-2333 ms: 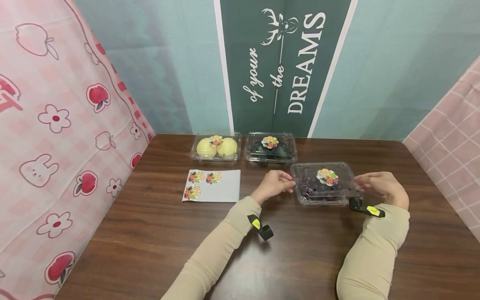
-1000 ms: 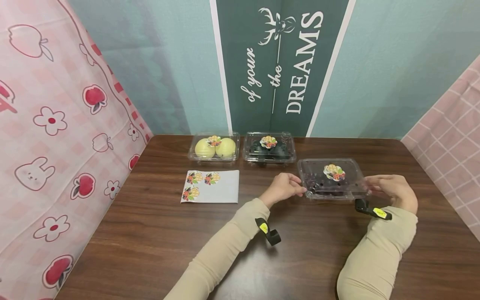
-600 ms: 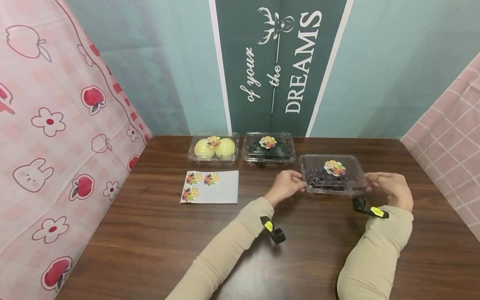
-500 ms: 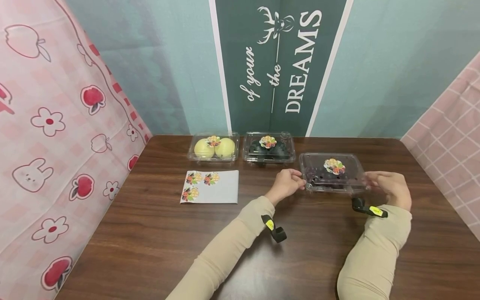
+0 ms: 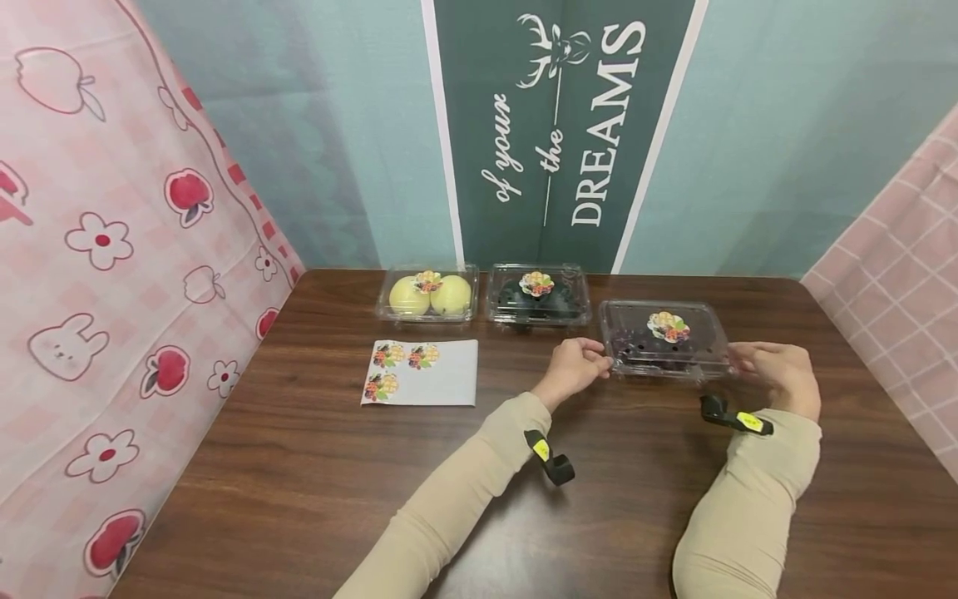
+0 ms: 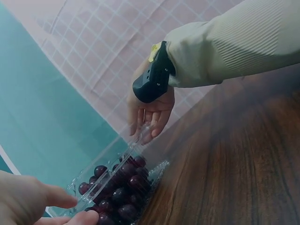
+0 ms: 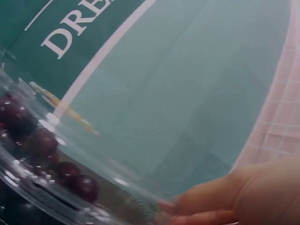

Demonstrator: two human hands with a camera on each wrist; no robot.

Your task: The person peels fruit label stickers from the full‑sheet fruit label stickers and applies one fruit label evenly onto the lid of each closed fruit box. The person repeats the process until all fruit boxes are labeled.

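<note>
A clear plastic clamshell box [image 5: 636, 320] of dark purple grapes [image 6: 126, 194] is held at its two short ends, its lid down. On the lid is a round fruit sticker [image 5: 669, 327]. My left hand [image 5: 575, 368] pinches the box's left end between thumb and fingers. At the opposite end, my right hand [image 5: 778, 373] grips the edge with its fingertips, partly hidden by the plastic. Whether the box's underside touches the table, I cannot tell.
Two similar stickered boxes stand along the table's back edge: one of yellow-green round fruit [image 5: 430, 297], one of dark contents [image 5: 539, 299]. A white sticker sheet [image 5: 441, 378] with three fruit stickers lies left of my left hand on the wooden table [image 5: 299, 466].
Both hands have moved the grape box toward the back of the table and slightly right, close to the right of the dark-contents box. The other boxes and sticker sheet stay put.
</note>
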